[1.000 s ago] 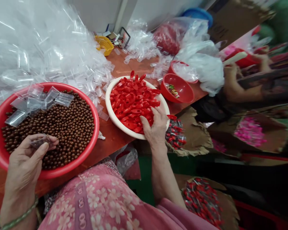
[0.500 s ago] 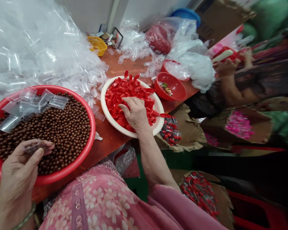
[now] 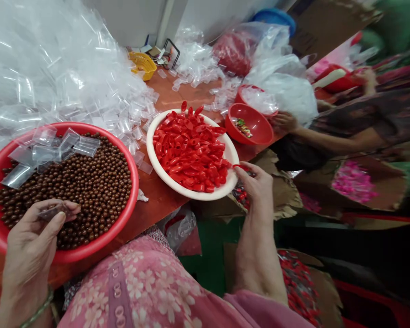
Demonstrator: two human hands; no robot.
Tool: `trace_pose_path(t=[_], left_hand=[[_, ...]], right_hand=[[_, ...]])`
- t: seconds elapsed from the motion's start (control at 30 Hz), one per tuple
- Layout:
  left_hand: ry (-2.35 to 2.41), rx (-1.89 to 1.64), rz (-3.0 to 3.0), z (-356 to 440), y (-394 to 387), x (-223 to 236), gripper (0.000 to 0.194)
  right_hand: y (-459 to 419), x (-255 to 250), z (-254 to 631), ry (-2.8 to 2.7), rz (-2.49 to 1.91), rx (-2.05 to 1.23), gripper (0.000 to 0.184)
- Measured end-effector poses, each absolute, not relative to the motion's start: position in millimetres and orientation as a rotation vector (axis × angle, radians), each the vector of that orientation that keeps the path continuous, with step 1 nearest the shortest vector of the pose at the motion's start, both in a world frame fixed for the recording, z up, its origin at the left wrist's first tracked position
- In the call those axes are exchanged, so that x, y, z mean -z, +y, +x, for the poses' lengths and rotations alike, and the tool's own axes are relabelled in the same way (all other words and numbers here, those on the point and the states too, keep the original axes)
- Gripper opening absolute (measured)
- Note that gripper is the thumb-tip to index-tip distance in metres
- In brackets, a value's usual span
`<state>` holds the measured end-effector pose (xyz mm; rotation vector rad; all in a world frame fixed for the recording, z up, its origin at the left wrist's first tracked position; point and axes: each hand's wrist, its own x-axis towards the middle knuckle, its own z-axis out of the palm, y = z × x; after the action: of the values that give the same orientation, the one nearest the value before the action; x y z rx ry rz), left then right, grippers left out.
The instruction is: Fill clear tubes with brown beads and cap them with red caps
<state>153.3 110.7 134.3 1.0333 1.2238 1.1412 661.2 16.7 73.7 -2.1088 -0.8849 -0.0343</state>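
My left hand (image 3: 34,239) pinches a small clear plastic piece (image 3: 54,211) over the near rim of a red basin (image 3: 131,193) full of brown beads (image 3: 82,182). More clear pieces (image 3: 51,148) lie on the beads at the far side. My right hand (image 3: 256,187) is off the right edge of a white bowl (image 3: 191,193) heaped with red plastic parts (image 3: 191,148). Its fingers are pinched on one red part (image 3: 241,166) above a cardboard box.
A big heap of clear plastic pieces (image 3: 54,68) covers the table's left and back. A yellow basket (image 3: 144,64) and a small red bowl (image 3: 251,123) stand beyond. Another person's hand (image 3: 285,122) rests by that bowl. Cardboard boxes of finished red pieces (image 3: 295,282) sit below the table edge.
My right hand has left the white bowl's red parts and moved right, past its rim, with one red part pinched. My left hand has stayed put. The other person's hand has come down near the small red bowl.
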Motion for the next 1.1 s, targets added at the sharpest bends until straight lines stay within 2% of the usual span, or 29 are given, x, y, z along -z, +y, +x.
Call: trace_pose_path(t=[0.13,0.37,0.47,0.57,0.63,0.77,0.87,1.0,1.1], left_hand=[[1.216,-1.155,1.016,152.3,110.2,-130.9,0.020],[1.166,-1.163,1.059,147.5,110.4,-123.7,0.024],[1.156,-1.135,1.089,147.3,110.7,-119.8,0.025],[1.068,-1.099,1.067,147.9,108.7,-117.9,0.024],[0.982,-1.096,1.001,148.0,107.4,-116.7,0.024],[0.870,-1.147,0.864,147.2,106.0,-112.4,0.028],[0.841,-1.190,0.794,146.5,104.9,-109.5,0.032],[0.893,-1.225,0.745,145.7,105.4,-108.8,0.034],[0.993,-1.213,0.781,145.6,107.7,-110.2,0.032]], right_hand=[[12.7,-73.8,648.3,-0.845,-2.020,-0.010,0.019],[31.3,-99.1,631.2,-0.895,-1.929,0.465,0.023],[48.6,-126.1,584.8,-0.932,-1.751,0.484,0.027],[67.8,-156.5,504.3,-1.033,-1.422,0.267,0.017],[79.5,-170.5,449.0,-1.087,-1.388,-0.030,0.014],[106.5,-167.2,370.7,-1.200,-1.273,-0.948,0.010],[129.1,-147.7,344.8,-1.305,-1.122,-1.338,0.019],[143.3,-131.2,335.7,-1.405,-1.146,-1.368,0.025],[140.6,-132.6,330.7,-1.655,-1.178,-0.972,0.016]])
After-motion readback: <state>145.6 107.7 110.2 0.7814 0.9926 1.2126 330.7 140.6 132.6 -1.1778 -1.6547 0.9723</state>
